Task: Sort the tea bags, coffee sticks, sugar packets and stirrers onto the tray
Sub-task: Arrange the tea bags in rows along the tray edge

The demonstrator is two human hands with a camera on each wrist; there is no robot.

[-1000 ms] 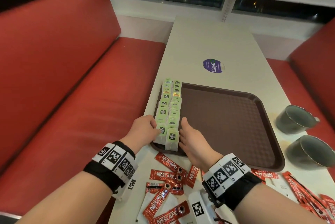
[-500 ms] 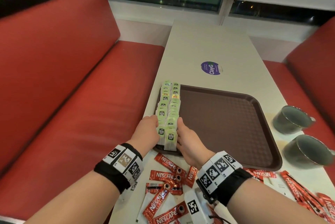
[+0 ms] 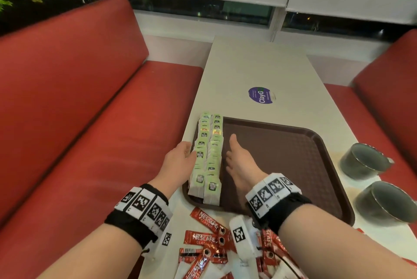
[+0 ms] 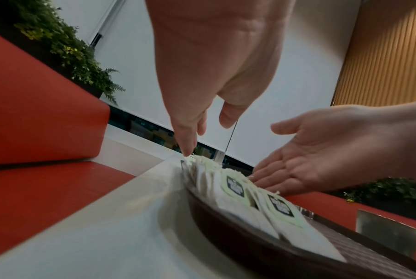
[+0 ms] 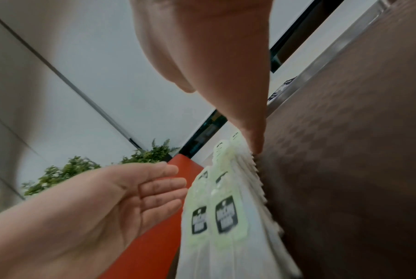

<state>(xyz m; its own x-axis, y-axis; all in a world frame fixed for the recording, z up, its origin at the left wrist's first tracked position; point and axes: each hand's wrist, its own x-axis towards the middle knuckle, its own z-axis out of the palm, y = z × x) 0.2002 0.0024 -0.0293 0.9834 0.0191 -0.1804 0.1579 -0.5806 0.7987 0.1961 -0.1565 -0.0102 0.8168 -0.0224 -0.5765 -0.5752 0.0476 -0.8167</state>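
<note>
Green-tagged tea bags [image 3: 208, 154] stand in two rows along the left edge of the brown tray [image 3: 282, 154]. My left hand [image 3: 180, 161] presses flat, fingers straight, against the outer side of the rows. On the inner side my right hand [image 3: 234, 156] lies on the tray floor, fingers straight along the bags. The left wrist view shows the left fingers [image 4: 187, 143] touching the tea bags [image 4: 249, 194] and the open right palm [image 4: 309, 151]. In the right wrist view a right fingertip [image 5: 254, 143] meets the tea bags [image 5: 221, 217]. Red coffee sticks [image 3: 207, 233] lie loose in front of the tray.
Two grey cups [image 3: 365, 161] [image 3: 385, 202] stand right of the tray. A purple sticker [image 3: 260, 95] marks the table beyond it. Red benches [image 3: 90, 120] flank the table. A white packet [image 3: 243, 264] lies among the sticks.
Both hands have slid forward along the tea bag rows, from the near end to about the middle, and their fingers have straightened.
</note>
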